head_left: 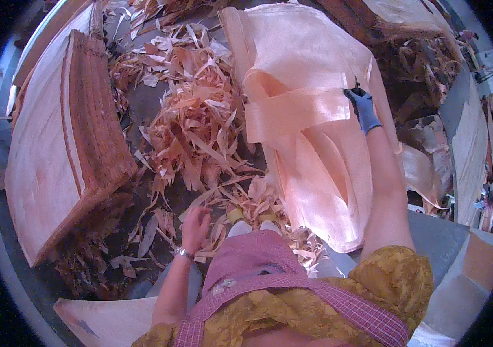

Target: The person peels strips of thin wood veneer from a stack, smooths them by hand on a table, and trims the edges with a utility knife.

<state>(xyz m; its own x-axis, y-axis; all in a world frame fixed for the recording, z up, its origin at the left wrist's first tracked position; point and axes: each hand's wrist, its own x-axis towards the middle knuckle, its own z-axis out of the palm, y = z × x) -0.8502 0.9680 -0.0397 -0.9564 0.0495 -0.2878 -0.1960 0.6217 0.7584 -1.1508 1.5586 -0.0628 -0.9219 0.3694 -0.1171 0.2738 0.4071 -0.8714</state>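
Note:
My right hand [364,110], in a blue glove with dark fingertips, is closed over the right side of a stack of pale wood veneer sheets [298,46]. A thin dark tool [357,82], perhaps a knife, pokes up from its fingers. Right against the glove ends a folded veneer strip [298,114], which lies across the stack. Below it the top sheet bulges up in loose folds. My bare left hand [195,224] hangs low beside my apron, fingers loosely curled, with nothing visible in it. A wristband [185,253] circles that wrist.
A heap of torn veneer scraps [194,127] covers the floor between the stacks and reaches my feet. To the left stands a tall veneer stack [44,156]. Another stack [408,17] is at the far right. A grey board [440,237] lies near my right elbow.

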